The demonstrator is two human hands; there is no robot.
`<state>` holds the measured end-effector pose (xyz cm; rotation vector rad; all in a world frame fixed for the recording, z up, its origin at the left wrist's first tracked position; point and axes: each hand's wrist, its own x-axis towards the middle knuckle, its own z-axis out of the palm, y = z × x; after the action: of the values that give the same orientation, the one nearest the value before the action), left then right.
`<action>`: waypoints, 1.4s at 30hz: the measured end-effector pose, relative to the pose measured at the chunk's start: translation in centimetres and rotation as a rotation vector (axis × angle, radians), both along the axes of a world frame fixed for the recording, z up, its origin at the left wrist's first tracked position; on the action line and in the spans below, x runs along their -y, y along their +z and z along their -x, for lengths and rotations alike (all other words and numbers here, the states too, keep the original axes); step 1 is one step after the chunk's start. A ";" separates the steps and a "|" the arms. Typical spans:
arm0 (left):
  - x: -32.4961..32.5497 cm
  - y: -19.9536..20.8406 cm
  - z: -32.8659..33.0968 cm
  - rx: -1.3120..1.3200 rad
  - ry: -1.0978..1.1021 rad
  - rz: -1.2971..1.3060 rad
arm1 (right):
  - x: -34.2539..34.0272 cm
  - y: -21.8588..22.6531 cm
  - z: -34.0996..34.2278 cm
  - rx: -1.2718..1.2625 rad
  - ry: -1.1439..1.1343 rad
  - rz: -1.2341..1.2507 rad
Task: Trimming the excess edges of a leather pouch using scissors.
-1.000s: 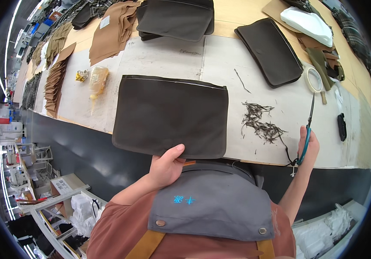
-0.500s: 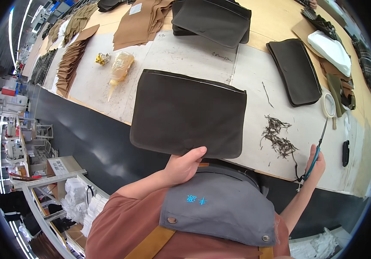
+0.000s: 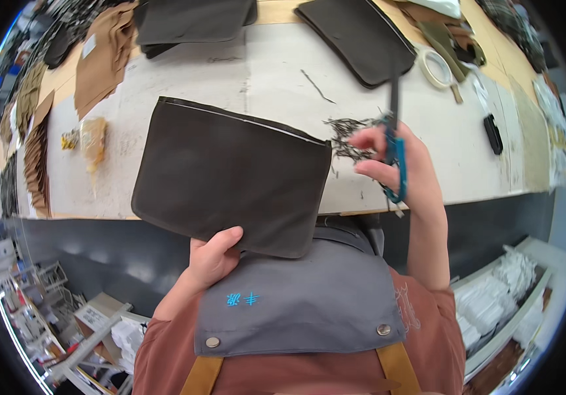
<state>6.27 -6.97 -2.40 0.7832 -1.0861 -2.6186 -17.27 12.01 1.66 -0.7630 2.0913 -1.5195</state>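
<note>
My left hand point(image 3: 216, 258) grips the lower edge of a dark brown flat pouch point(image 3: 230, 178), thumb on top, fingers hidden beneath. The pouch is held tilted over the table's near edge, with a pale line along its upper edge. Scissors point(image 3: 396, 155) with teal handles hang in my right hand point(image 3: 409, 168), blades pointing away from me and slightly blurred. The thumb and forefinger of that hand are apart, near the pouch's right corner. Behind those fingers lies a heap of dark thread scraps point(image 3: 345, 131) on the table.
Stacked dark pouches point(image 3: 194, 23) lie at the far side, with another stack point(image 3: 362, 43) further right. A tape roll point(image 3: 435, 68) and a black cutter-like tool point(image 3: 492, 134) are at the right. Brown fabric pieces point(image 3: 104, 59) and a yellowish glue bag point(image 3: 92, 141) lie left.
My right hand has come left and inward with the scissors, toward the pouch's right corner. The view has turned to the right, and the pouch sits further left in it.
</note>
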 end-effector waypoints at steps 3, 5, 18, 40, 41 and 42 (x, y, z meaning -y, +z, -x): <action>-0.1 0.5 0.0 0.047 -0.069 -0.001 | 1.8 0.1 -0.1 0.037 0.101 0.047; -0.3 1.1 0.0 0.088 -0.096 0.011 | 2.1 0.0 -0.1 0.099 0.168 0.091; 0.9 2.6 -1.6 0.018 -0.090 -0.051 | -1.1 0.2 -0.4 0.222 0.268 -0.260; 0.4 3.1 -1.0 0.254 -0.078 0.029 | -4.9 0.3 -1.5 -0.215 0.400 -0.491; 0.4 3.0 -1.0 0.244 -0.077 0.025 | -4.9 0.3 -1.5 -0.257 0.389 -0.498; 0.4 2.9 -0.9 0.234 -0.076 0.022 | -4.9 0.3 -1.5 -0.257 0.389 -0.498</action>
<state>7.22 -7.36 0.53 1.0859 -1.2238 -2.6214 -15.79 16.89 2.00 -1.1223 2.1992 -0.6852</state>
